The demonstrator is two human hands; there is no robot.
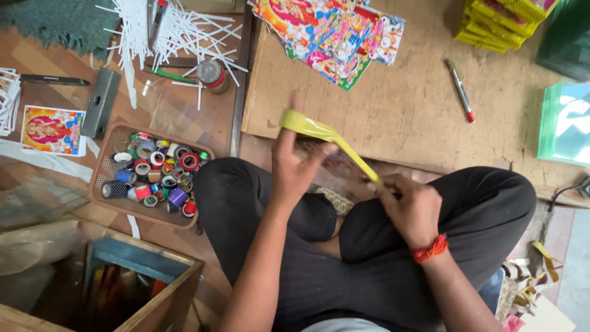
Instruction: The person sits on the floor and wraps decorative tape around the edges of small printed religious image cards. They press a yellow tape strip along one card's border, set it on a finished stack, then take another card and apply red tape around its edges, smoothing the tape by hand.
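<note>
I sit cross-legged on the floor in dark clothes. A strip of yellow tape (326, 136) stretches between my hands above my lap. My left hand (294, 165) holds its upper end with the fingers raised. My right hand (410, 206), with a red thread at the wrist, pinches the lower end. A clear glossy piece (335, 165) lies blurred under the tape, between the hands.
A brown tray (101, 195) of several coloured tape rolls lies to my left. On a low wooden board (399, 110) ahead are colourful printed pictures (335, 34) and a red-tipped marker (460, 89). Yellow packs (498, 24) are stacked far right. White strips (166, 31) and a wooden box (144, 289) are on the left.
</note>
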